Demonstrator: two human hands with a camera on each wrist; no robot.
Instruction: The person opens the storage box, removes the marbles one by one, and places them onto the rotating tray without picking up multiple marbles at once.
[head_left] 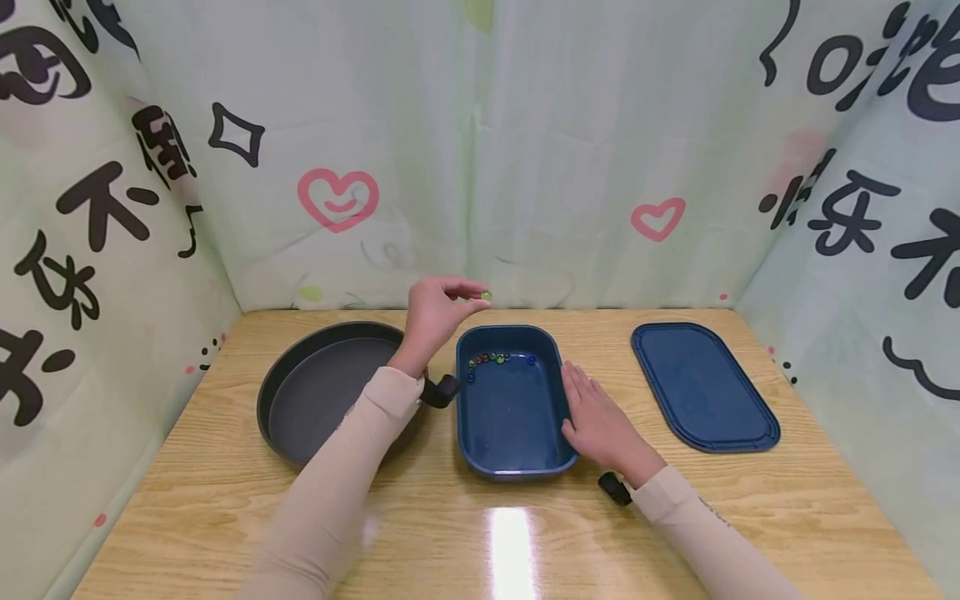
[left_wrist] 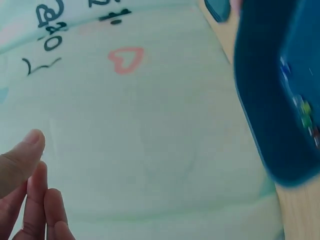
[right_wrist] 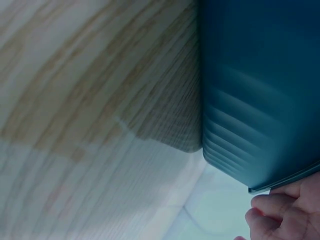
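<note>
Between thumb and fingertips my left hand (head_left: 442,318) pinches a yellow-green marble (head_left: 486,296), held up above the far left corner of a blue rectangular tub (head_left: 517,433). In the left wrist view the same hand (left_wrist: 32,190) has thumb and fingers drawn together, the marble hidden. Inside the tub, several small marbles (head_left: 492,358) lie in a row along the far end, and a dark blue one (head_left: 532,360) sits apart to their right. My right hand (head_left: 600,417) rests with straight fingers along the tub's right rim; its fingers (right_wrist: 280,210) show by that rim in the right wrist view.
A round dark grey pan (head_left: 330,392) stands left of the tub, partly behind my left forearm. To the right lies a flat blue lid (head_left: 705,387). A printed curtain (head_left: 555,167) closes off the back and sides of the wooden table (head_left: 420,533).
</note>
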